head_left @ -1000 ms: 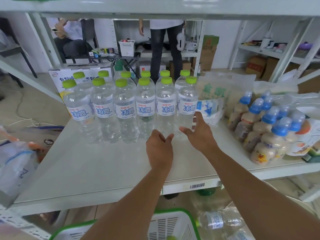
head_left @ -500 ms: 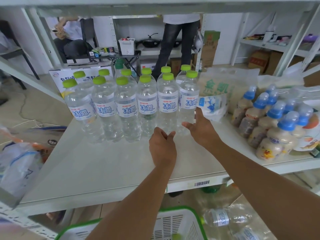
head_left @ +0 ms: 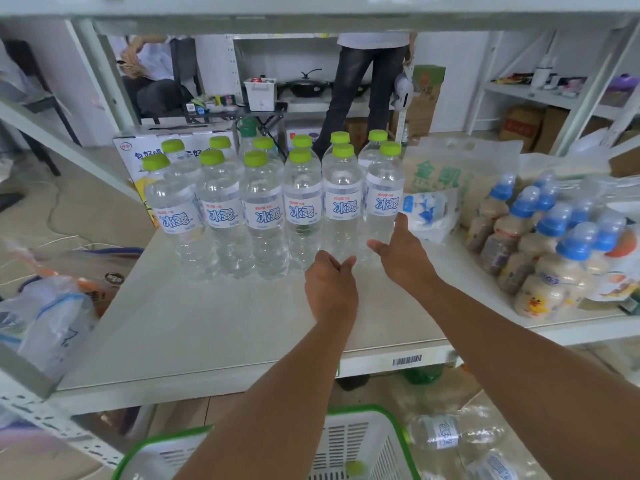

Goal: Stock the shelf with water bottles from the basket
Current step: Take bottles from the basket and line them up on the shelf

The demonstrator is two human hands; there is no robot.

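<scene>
Fingers on both hands are loose and slightly spread, pinching nothing: our left hand (head_left: 330, 289) hovers knuckles-up over the shelf (head_left: 214, 327), and our right hand (head_left: 401, 254) reaches just beyond it, its fingertips (head_left: 401, 220) at, perhaps touching, the base of the rightmost front water bottle (head_left: 383, 199). Ahead of the fingers the water bottles (head_left: 263, 209) stand upright in two rows, green caps up, long axes vertical. Behind and below our wrists sits the basket (head_left: 398, 441); its contents are mostly hidden by our arms, though a green cap seems to show inside. We judge the next bottle lies back toward us, so both hands must pull away downward; neither hand looks clearly nearer.
</scene>
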